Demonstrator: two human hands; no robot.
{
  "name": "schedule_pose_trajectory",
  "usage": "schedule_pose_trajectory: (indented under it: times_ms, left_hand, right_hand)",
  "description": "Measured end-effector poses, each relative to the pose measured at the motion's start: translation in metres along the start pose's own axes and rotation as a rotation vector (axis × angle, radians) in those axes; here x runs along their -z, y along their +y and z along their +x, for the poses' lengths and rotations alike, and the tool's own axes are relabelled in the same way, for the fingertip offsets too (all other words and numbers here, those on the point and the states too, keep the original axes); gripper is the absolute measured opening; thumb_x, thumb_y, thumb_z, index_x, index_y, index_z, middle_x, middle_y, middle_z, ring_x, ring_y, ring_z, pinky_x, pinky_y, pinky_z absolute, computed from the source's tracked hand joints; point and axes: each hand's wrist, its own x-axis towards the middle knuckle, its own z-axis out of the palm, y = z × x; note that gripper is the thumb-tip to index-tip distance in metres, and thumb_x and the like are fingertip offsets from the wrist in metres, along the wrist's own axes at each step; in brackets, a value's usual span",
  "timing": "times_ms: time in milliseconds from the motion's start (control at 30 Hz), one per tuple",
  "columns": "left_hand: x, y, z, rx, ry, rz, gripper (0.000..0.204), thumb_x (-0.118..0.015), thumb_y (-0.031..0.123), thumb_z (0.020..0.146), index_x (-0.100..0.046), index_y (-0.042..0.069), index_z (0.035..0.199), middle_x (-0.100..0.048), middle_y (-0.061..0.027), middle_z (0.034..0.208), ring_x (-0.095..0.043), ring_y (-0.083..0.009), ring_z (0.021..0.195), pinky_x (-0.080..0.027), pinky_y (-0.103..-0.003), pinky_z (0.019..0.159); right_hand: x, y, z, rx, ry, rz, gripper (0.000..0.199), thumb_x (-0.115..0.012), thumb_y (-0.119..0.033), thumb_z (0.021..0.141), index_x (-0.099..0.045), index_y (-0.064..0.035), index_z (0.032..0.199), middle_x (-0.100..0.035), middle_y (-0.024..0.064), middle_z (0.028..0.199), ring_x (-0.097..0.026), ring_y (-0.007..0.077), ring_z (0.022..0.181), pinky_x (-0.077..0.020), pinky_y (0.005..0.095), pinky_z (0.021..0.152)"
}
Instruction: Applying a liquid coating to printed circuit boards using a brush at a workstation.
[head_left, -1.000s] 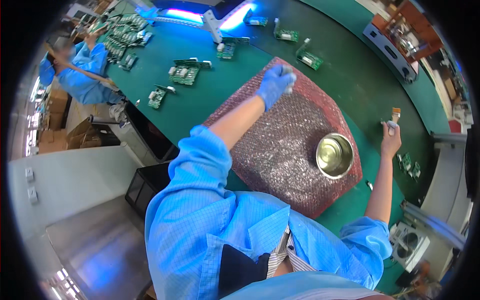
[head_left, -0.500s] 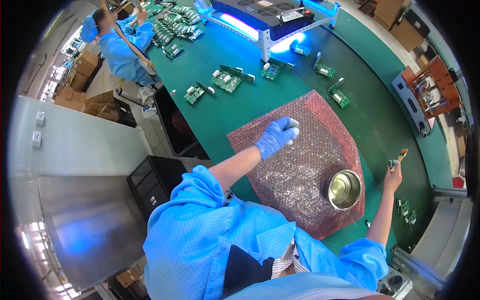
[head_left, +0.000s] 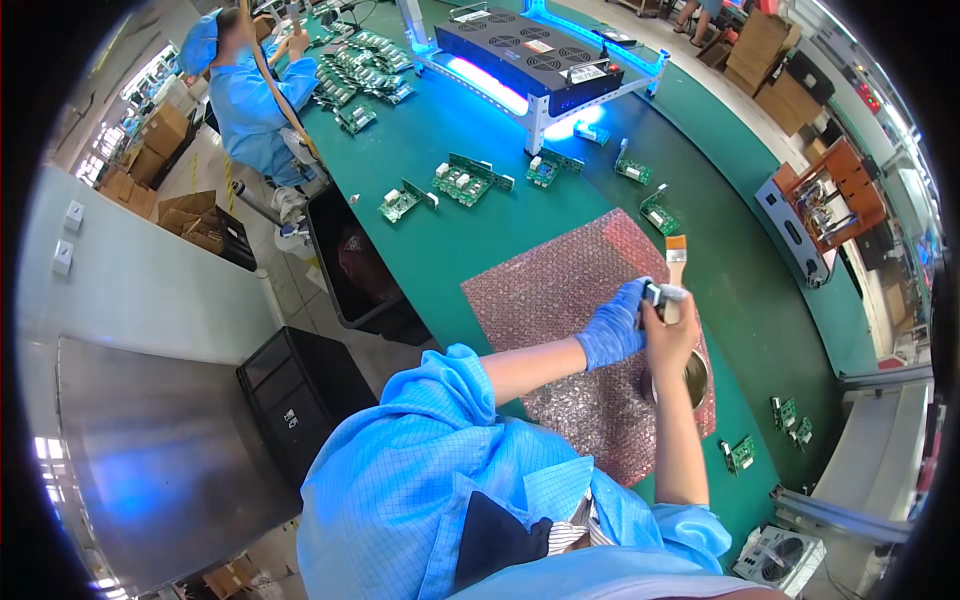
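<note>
My right hand point(head_left: 671, 335), bare but for pale fingertip covers, is closed round a flat paintbrush point(head_left: 676, 262) with its orange-brown bristles pointing up and away. A small black-and-white part point(head_left: 653, 293) sits between the fingers of both hands; its exact kind is too small to tell. My left hand point(head_left: 615, 328), in a blue glove with pale fingertips, pinches it from the left. Below them on the green bench lies a pink bubble-wrap sheet point(head_left: 560, 300). A metal bowl point(head_left: 697, 380) on it is partly hidden by my right hand and forearm.
Several green circuit boards point(head_left: 462, 183) stand beyond the bubble wrap. Another board point(head_left: 739, 455) lies near right. A black fan unit on a lit frame point(head_left: 540, 105) stands at the back. A person in blue point(head_left: 255, 100) works far left. A black bin point(head_left: 350, 260) is beside the bench.
My right hand has come in from the right with the brush and small part. My left hand has moved right and nearer to meet it over the wrap. A near-right board is now uncovered.
</note>
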Motion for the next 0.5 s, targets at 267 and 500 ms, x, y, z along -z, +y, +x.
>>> schedule_pose_trajectory:
  times_ms: [267, 500]
  left_hand:
    - [0.025, 0.022, -0.028, 0.117, -0.019, 0.073, 0.043, -0.060, 0.023, 0.087, -0.044, 0.007, 0.124, -0.058, -0.0064, 0.102, -0.055, -0.0138, 0.093, -0.047, -0.030, 0.085]
    - [0.054, 0.057, -0.025, 0.264, 0.037, 0.482, 0.072, -0.069, 0.018, 0.078, -0.023, 0.008, 0.133, -0.060, -0.0152, 0.098, -0.062, -0.0211, 0.074, -0.054, -0.033, 0.052]
  right_hand:
    - [-0.009, -0.017, -0.029, -0.051, 0.053, 0.020, 0.029, -0.071, -0.008, 0.075, -0.059, -0.0042, 0.101, -0.065, 0.0105, 0.086, -0.063, 0.0168, 0.079, -0.0484, 0.0294, 0.072]
    - [0.059, 0.041, -0.053, -0.121, 0.317, 0.209, 0.018, -0.059, -0.008, 0.086, -0.057, 0.0016, 0.101, -0.061, 0.0057, 0.087, -0.058, 0.0133, 0.077, -0.0476, 0.0244, 0.072]
